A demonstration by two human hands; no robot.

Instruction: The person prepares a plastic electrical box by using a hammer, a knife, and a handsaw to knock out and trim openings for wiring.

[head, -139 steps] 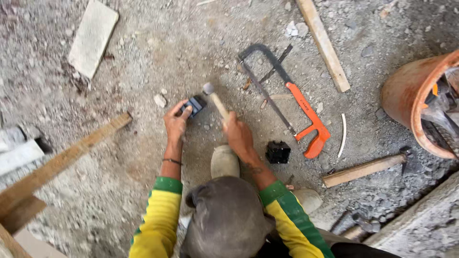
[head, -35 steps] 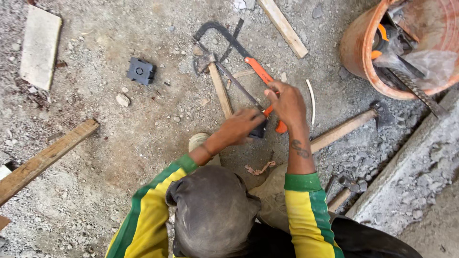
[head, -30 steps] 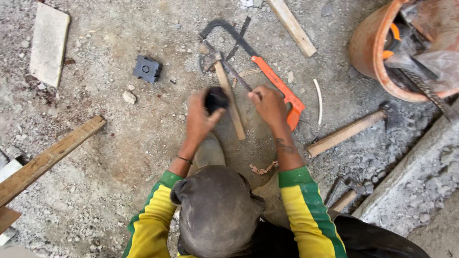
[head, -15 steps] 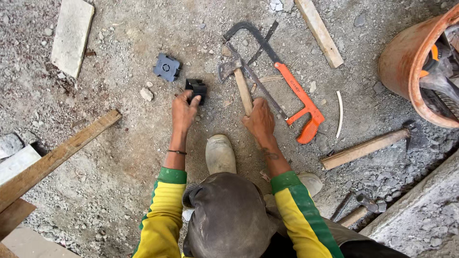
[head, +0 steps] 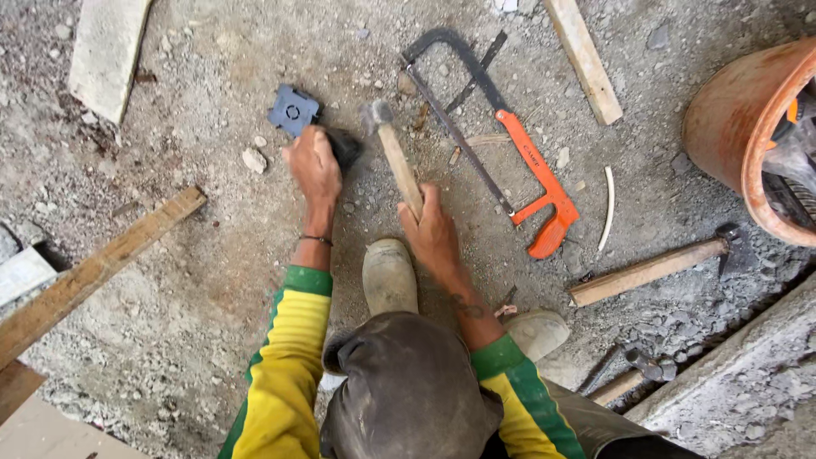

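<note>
My left hand (head: 312, 163) presses down on a small black block (head: 344, 146) on the gravelly concrete floor. Right beside it, up and to the left, lies a dark square plastic piece (head: 293, 110) with a hole in its middle. My right hand (head: 432, 229) grips the wooden handle of a hammer (head: 393, 151), whose metal head rests on the floor just right of the black block. A hacksaw (head: 497, 140) with an orange handle lies to the right of the hammer.
A second wooden-handled hammer (head: 654, 268) lies at right, near an orange bucket (head: 731, 119) of tools. A wood strip (head: 583, 58) lies at top, a long plank (head: 93, 276) at left, a flat slab (head: 106, 51) top left, a concrete edge (head: 748, 374) bottom right. My boot (head: 388, 274) is below the hands.
My left hand carried the black block from near the hacksaw to the floor beside the square piece. My right hand left the hacksaw and took hold of the hammer's handle.
</note>
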